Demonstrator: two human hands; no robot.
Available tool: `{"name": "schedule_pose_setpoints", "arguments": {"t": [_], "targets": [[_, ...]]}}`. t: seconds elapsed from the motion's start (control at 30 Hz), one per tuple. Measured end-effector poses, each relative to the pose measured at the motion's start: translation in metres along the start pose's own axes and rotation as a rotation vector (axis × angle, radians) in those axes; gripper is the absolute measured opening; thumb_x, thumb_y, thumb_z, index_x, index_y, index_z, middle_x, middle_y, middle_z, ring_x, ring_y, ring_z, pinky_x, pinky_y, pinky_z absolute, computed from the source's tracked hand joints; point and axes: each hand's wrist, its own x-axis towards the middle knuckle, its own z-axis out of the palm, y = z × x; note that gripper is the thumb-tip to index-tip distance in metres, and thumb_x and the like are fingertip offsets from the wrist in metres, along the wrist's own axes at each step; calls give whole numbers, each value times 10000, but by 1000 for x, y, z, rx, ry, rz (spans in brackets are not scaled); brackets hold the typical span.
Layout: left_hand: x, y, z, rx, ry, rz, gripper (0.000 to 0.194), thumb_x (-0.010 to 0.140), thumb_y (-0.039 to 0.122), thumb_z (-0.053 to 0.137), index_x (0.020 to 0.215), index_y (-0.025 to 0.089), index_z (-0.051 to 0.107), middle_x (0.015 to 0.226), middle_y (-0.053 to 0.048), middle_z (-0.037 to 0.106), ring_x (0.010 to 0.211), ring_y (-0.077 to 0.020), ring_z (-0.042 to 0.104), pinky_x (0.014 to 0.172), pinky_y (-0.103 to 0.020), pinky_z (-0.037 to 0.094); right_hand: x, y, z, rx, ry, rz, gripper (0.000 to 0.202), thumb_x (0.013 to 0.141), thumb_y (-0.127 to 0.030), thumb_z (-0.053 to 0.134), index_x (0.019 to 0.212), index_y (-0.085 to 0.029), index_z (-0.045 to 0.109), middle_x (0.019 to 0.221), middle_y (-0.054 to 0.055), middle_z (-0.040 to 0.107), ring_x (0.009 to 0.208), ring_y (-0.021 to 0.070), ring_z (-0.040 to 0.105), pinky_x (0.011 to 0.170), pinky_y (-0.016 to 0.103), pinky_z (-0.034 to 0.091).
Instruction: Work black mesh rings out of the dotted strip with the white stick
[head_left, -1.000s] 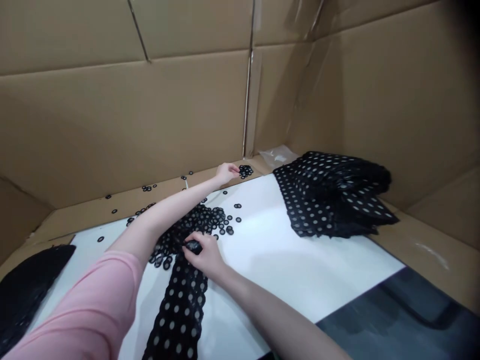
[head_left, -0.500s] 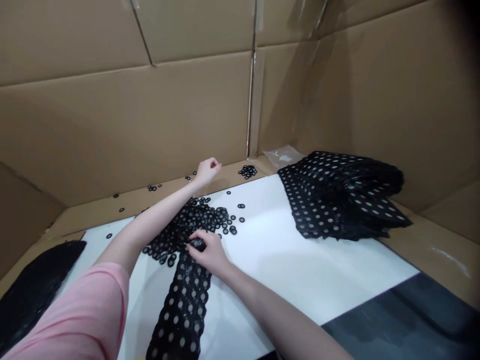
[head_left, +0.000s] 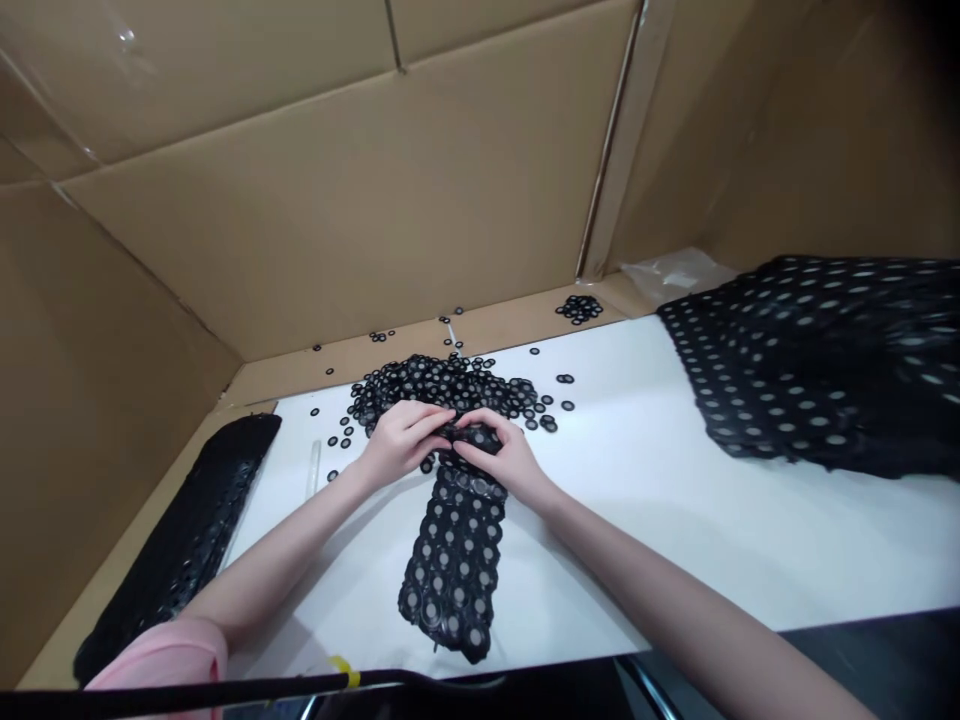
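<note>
A narrow black rubber sheet with rows of round pale holes lies lengthwise on the white tabletop. Its far end is bunched up between my hands. My left hand is closed, thumb and fingers pinching the left side of that folded end. From the right, my right hand curls round the same fold, its fingertips nearly meeting the left ones. Just behind both hands spreads a heap of small black rings; some loose ones lie beside it. The fingertips partly hide what is between them.
A thick black stack lies at the left. A larger holed black sheet is heaped at the right, near a clear plastic bag. A small ring cluster sits by the cardboard wall. A black cable crosses the front.
My left hand has come back from near the cardboard wall and joined the right at the sheet's far end. The right hand still grips there. The view has shifted, showing more on the left.
</note>
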Motion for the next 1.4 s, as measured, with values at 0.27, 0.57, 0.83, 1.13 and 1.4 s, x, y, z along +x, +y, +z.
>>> {"name": "schedule_pose_setpoints", "arguments": {"t": [0.27, 0.57, 0.83, 1.13, 1.4], "targets": [[7, -8, 4, 54, 101, 101, 282, 863, 287, 635, 1130, 197, 619, 983, -81, 660, 892, -187, 593, 769, -332, 486, -3, -1, -2, 235, 7, 166, 423, 732, -317, 724, 1120, -267, 563, 1212, 37, 597, 963, 188, 662, 917, 359, 515], [7, -9, 6, -5, 30, 51, 249, 905, 236, 556, 1134, 178, 635, 1006, -109, 595, 927, -196, 543, 766, -333, 489, -4, 0, -1, 277, -36, 193, 440, 745, -335, 721, 1151, -268, 565, 1138, 38, 632, 959, 193, 648, 917, 377, 509], [9, -7, -5, -195, -221, -3, 282, 938, 316, 496, 1123, 150, 629, 924, -88, 631, 830, -166, 589, 742, -280, 501, -3, -3, 0, 325, -31, 339, 526, 738, -417, 713, 1216, -272, 548, 1150, 40, 644, 1010, 207, 628, 953, 380, 484], [8, 4, 4, -249, -193, -164, 285, 957, 179, 412, 1189, 174, 578, 1040, -78, 704, 905, -160, 677, 807, -268, 544, 1, 0, -4, 48, -17, 84, 506, 735, -313, 709, 1204, -245, 532, 1283, 69, 577, 1164, 241, 565, 1057, 427, 409], [10, 10, 15, -412, -192, -413, 282, 909, 116, 404, 1066, 186, 629, 933, -28, 727, 780, -143, 692, 708, -228, 526, 0, -3, -2, -123, -29, -121, 419, 799, -201, 610, 1206, -232, 515, 1241, 76, 598, 1179, 231, 554, 1033, 389, 427]]}}
